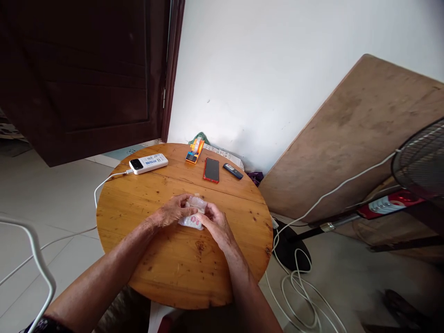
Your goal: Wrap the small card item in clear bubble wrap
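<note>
Both my hands meet at the middle of a round wooden table. My left hand and my right hand together grip a small clear plastic packet with white and pink contents. The packet rests low on the tabletop between my fingers, partly hidden by them.
At the table's far side lie a white power bank with its white cable, an orange tape dispenser, a red-edged phone and a small dark phone. A wooden board leans on the wall; a fan and loose cords are at right.
</note>
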`<move>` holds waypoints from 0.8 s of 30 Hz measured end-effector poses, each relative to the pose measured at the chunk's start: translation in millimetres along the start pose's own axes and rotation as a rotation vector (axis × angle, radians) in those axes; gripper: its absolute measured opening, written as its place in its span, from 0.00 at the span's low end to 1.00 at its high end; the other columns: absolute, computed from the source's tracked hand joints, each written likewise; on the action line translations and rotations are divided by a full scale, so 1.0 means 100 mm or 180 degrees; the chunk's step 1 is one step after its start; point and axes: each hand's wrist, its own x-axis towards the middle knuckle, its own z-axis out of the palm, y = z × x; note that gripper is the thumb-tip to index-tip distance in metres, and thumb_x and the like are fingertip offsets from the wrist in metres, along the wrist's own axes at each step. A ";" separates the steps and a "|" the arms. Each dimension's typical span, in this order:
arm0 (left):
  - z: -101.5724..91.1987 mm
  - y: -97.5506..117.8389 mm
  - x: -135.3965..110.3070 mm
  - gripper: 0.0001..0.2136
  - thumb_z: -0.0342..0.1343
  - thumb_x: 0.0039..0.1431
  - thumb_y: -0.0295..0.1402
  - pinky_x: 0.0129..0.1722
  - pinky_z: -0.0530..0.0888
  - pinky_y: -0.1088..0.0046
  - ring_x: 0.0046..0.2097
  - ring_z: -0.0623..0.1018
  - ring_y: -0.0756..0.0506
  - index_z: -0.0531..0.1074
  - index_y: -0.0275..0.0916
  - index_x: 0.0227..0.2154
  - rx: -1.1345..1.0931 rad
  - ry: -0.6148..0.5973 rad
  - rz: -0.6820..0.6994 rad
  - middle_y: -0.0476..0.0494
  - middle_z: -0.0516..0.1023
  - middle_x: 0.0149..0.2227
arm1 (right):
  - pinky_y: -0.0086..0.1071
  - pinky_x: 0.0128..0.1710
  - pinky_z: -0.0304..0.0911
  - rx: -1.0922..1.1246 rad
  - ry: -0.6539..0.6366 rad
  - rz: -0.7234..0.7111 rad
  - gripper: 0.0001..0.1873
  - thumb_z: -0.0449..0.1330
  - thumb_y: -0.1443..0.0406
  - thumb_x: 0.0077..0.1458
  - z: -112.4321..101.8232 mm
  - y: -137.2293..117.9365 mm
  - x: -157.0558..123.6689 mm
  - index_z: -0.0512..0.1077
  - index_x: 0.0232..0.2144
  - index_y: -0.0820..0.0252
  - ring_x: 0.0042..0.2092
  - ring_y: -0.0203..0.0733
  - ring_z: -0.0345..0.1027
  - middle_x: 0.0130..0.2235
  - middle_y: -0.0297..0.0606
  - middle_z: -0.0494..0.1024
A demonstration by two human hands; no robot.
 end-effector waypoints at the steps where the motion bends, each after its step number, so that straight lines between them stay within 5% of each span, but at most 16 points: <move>1: 0.00 0.00 0.00 0.29 0.67 0.44 0.46 0.38 0.72 0.70 0.41 0.78 0.43 0.70 0.37 0.48 -0.0014 -0.0019 0.0015 0.41 0.79 0.42 | 0.36 0.39 0.70 -0.0126 0.0179 -0.0127 0.25 0.63 0.58 0.49 0.00 0.00 -0.01 0.69 0.50 0.56 0.42 0.45 0.73 0.45 0.40 0.78; 4: 0.01 0.04 -0.02 0.31 0.67 0.44 0.45 0.38 0.71 0.71 0.40 0.77 0.44 0.69 0.37 0.50 -0.0029 -0.0081 0.0025 0.41 0.78 0.43 | 0.41 0.51 0.66 -0.0676 0.0601 -0.0716 0.28 0.64 0.61 0.48 -0.01 0.00 -0.04 0.67 0.53 0.53 0.54 0.49 0.67 0.57 0.42 0.70; 9: 0.00 0.06 -0.03 0.30 0.66 0.47 0.41 0.39 0.70 0.71 0.42 0.76 0.44 0.67 0.36 0.52 0.0176 -0.0118 0.0074 0.39 0.77 0.45 | 0.46 0.63 0.51 -0.1238 0.0219 -0.1141 0.18 0.61 0.56 0.55 -0.03 -0.05 -0.08 0.74 0.47 0.54 0.65 0.52 0.53 0.64 0.43 0.60; 15: -0.01 0.04 -0.03 0.31 0.65 0.47 0.37 0.44 0.70 0.68 0.48 0.75 0.41 0.65 0.38 0.56 0.0309 -0.0204 0.0117 0.37 0.75 0.52 | 0.47 0.65 0.48 -0.1393 0.0041 -0.1091 0.21 0.60 0.52 0.55 -0.01 -0.02 -0.06 0.74 0.48 0.55 0.67 0.52 0.49 0.67 0.45 0.55; 24: -0.02 0.02 -0.02 0.29 0.66 0.48 0.38 0.44 0.70 0.68 0.45 0.76 0.42 0.69 0.37 0.53 -0.0033 -0.0388 0.0118 0.39 0.77 0.48 | 0.47 0.63 0.51 -0.1297 0.0019 -0.1207 0.17 0.61 0.54 0.55 -0.01 -0.01 -0.04 0.74 0.43 0.56 0.66 0.52 0.52 0.63 0.46 0.62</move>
